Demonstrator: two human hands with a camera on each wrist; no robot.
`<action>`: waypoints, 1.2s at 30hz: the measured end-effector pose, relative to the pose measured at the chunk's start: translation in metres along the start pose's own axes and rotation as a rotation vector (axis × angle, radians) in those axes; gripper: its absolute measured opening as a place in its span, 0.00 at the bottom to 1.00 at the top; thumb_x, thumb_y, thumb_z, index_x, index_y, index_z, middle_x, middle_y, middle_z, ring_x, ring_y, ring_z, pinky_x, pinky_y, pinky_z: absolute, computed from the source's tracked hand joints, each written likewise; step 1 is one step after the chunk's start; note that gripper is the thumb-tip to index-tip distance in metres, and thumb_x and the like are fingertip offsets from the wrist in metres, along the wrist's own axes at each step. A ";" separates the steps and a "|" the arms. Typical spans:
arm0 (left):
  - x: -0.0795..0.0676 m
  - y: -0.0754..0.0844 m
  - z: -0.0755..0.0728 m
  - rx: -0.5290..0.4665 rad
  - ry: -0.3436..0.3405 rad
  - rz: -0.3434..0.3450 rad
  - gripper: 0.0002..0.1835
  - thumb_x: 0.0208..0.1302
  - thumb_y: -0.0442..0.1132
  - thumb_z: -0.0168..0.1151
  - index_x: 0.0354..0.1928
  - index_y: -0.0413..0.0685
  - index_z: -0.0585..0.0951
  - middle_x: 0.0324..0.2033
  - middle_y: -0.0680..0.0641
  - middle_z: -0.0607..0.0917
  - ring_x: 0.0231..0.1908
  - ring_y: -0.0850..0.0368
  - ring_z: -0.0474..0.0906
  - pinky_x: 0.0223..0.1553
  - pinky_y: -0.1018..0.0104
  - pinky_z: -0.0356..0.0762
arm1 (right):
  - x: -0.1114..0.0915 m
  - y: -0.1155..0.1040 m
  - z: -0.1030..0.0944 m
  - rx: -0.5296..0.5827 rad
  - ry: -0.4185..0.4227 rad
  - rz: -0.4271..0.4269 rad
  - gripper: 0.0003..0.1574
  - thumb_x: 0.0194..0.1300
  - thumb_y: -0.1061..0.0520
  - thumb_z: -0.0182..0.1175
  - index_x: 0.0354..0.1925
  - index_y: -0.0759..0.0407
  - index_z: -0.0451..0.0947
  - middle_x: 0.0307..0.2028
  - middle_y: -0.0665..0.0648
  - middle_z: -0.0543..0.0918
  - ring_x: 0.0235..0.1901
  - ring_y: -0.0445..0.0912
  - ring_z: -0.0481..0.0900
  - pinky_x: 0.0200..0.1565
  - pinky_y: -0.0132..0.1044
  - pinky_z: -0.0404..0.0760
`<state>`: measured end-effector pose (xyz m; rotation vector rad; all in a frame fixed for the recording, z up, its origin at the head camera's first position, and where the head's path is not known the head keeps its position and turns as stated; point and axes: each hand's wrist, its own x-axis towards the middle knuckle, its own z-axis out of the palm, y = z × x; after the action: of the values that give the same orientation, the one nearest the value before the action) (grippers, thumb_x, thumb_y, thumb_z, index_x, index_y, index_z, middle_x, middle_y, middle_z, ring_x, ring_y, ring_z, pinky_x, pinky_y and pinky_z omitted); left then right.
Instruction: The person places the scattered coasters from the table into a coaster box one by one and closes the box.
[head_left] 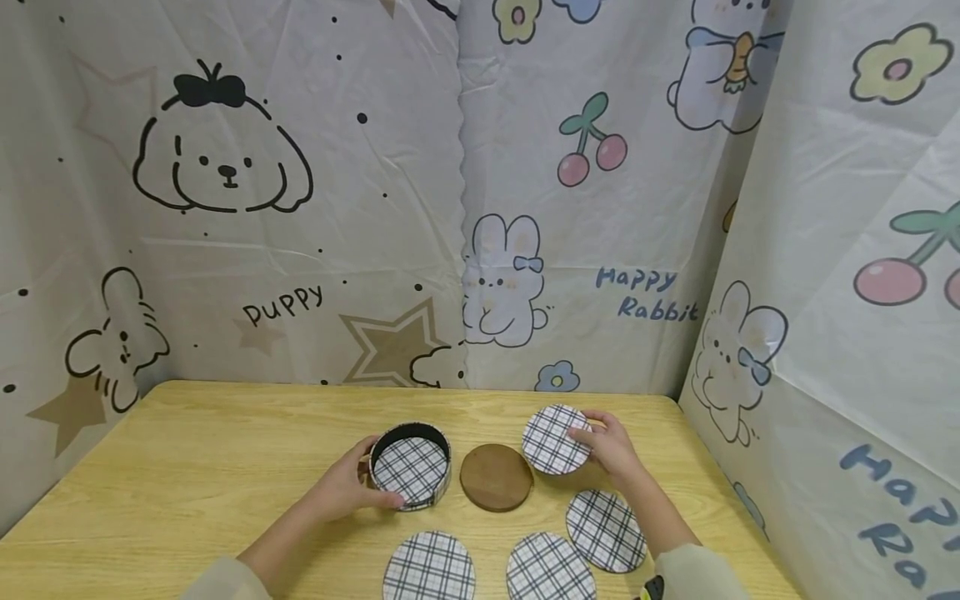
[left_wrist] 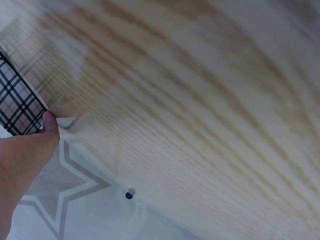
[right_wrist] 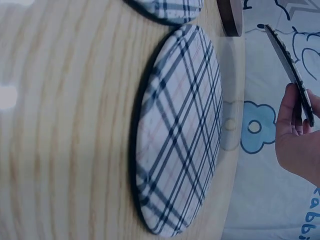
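In the head view my left hand [head_left: 347,487] grips the left side of a round coaster holder [head_left: 411,430] with a dark inside; a plaid coaster [head_left: 410,472] lies in it. The left wrist view shows my thumb at the edge of the holder's plaid side [left_wrist: 21,102]. My right hand [head_left: 611,450] pinches another plaid coaster [head_left: 555,439] by its right edge. That coaster appears edge-on, raised off the table, in the right wrist view [right_wrist: 291,67]. Between the two hands a brown round disc [head_left: 496,477] lies flat on the table.
Three plaid coasters lie nearer to me: one at the right [head_left: 606,531], one in front [head_left: 551,571] touching or nearly touching it, and one further left [head_left: 429,571]. The wooden table [head_left: 225,467] ends at printed cloth [head_left: 390,250] behind and at the right.
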<state>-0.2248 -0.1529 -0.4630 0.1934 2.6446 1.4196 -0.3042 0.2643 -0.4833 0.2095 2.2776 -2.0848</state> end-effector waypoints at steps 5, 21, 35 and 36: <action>0.001 -0.001 0.000 0.004 0.007 -0.011 0.61 0.24 0.55 0.75 0.65 0.50 0.54 0.50 0.44 0.74 0.49 0.51 0.71 0.41 0.63 0.71 | -0.005 -0.006 0.011 0.017 -0.034 -0.025 0.49 0.37 0.45 0.71 0.55 0.56 0.59 0.42 0.57 0.78 0.35 0.45 0.79 0.34 0.36 0.78; 0.000 0.001 0.000 0.002 0.006 -0.003 0.60 0.27 0.54 0.75 0.65 0.47 0.54 0.54 0.40 0.71 0.52 0.46 0.70 0.47 0.55 0.71 | -0.052 -0.061 0.071 0.025 -0.060 -0.002 0.30 0.54 0.63 0.60 0.54 0.61 0.60 0.39 0.59 0.77 0.30 0.43 0.77 0.32 0.34 0.76; 0.000 -0.001 0.000 -0.010 0.002 0.009 0.59 0.26 0.53 0.75 0.65 0.48 0.54 0.52 0.42 0.73 0.50 0.49 0.71 0.46 0.58 0.72 | -0.056 -0.066 0.105 0.068 -0.148 -0.020 0.30 0.54 0.63 0.60 0.54 0.62 0.60 0.39 0.59 0.77 0.29 0.42 0.77 0.29 0.31 0.76; 0.000 -0.001 0.000 -0.013 0.002 0.010 0.59 0.27 0.53 0.75 0.65 0.49 0.54 0.52 0.42 0.73 0.50 0.49 0.71 0.46 0.58 0.72 | -0.056 -0.066 0.107 0.068 -0.154 -0.021 0.30 0.54 0.62 0.60 0.54 0.62 0.59 0.39 0.59 0.77 0.29 0.42 0.77 0.29 0.31 0.76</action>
<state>-0.2248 -0.1534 -0.4638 0.2038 2.6388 1.4399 -0.2636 0.1483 -0.4210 0.0259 2.1331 -2.1102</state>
